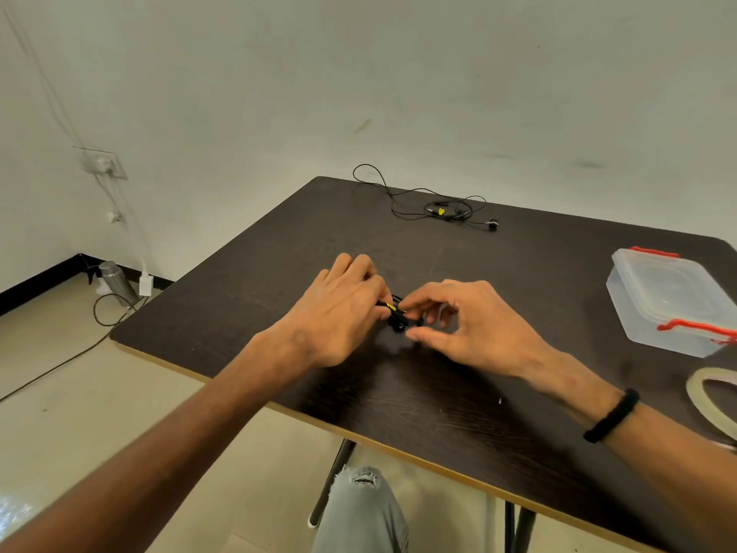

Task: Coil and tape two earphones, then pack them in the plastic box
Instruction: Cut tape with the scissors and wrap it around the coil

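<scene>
Head cam | L hand (pixel 343 313) + R hand (pixel 470 325) both pinching coiled earphone (pixel 399 313) | 2nd earphone (pixel 438 211) loose, far edge | box (pixel 674 305), tape (pixel 714 397) right

Single head-worn wide-angle view — forward and down, close over the dark table (pixel 458 413), wall beyond.
</scene>
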A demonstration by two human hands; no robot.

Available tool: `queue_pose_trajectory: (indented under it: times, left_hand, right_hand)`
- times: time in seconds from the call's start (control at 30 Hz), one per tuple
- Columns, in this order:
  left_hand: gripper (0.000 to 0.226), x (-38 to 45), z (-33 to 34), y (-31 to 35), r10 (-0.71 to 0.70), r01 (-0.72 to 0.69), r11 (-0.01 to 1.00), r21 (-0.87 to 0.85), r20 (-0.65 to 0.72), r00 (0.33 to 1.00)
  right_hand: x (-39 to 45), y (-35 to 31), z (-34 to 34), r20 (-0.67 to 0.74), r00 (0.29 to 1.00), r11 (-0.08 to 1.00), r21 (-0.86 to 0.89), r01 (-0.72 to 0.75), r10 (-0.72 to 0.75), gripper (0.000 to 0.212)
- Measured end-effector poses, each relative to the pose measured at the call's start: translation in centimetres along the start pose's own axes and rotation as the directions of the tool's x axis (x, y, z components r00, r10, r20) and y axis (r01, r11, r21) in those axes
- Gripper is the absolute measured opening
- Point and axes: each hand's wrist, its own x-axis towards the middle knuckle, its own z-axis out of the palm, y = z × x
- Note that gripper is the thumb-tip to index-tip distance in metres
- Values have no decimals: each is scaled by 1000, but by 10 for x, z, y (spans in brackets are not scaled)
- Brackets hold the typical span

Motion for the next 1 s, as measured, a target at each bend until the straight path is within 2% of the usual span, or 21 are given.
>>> queue_pose_trajectory:
  times: [0.17, 0.27, 0.5, 0.63, 0.73, 0.83, 0.9, 0.97, 1.0]
  left_hand:
    - [24, 6, -16, 8, -23, 15, 985, -173, -46, 999]
    - [20, 7, -25, 20, -16, -5, 968, -250, -80, 997]
    - [15, 5, -36, 59, -1, -43, 924, -379, -116, 993]
    - [13, 3, -51, 79, 10, -61, 897, -437, -118, 993]
    - [13, 3, -63, 87, 14, -44, 770, -636, -52, 999]
    - [17, 1, -68, 94, 40, 20, 559, -829, 52, 998]
    - [21, -2, -71, 102, 43, 67, 431, -900, 95, 995]
    - [28, -3, -74, 110, 59, 74, 374, -924, 103, 993]
    - [34, -3, -75, 114, 70, 53, 393, -918, 88, 994]
  right_hand:
    - [-12, -13, -21, -109, 987, 977, 193, -95, 117, 27]
    - [-26, -22, -36, -133, 979, 971, 204, -125, 154, 21]
    - [-64, -46, -57, -248, 953, 981, 126, -149, 176, 38]
    - [-75, -57, -74, -283, 908, 928, 301, -222, 309, 37]
    - [-82, -65, -94, -270, 867, 846, 463, -265, 420, 33]
    - [-87, -74, -113, -192, 833, 714, 632, -300, 519, 35]
    - [-91, -79, -126, -138, 819, 650, 687, -325, 556, 39]
    - [-93, -85, -137, -90, 815, 610, 711, -350, 573, 43]
    - [-94, -88, -141, -70, 814, 601, 712, -364, 576, 45]
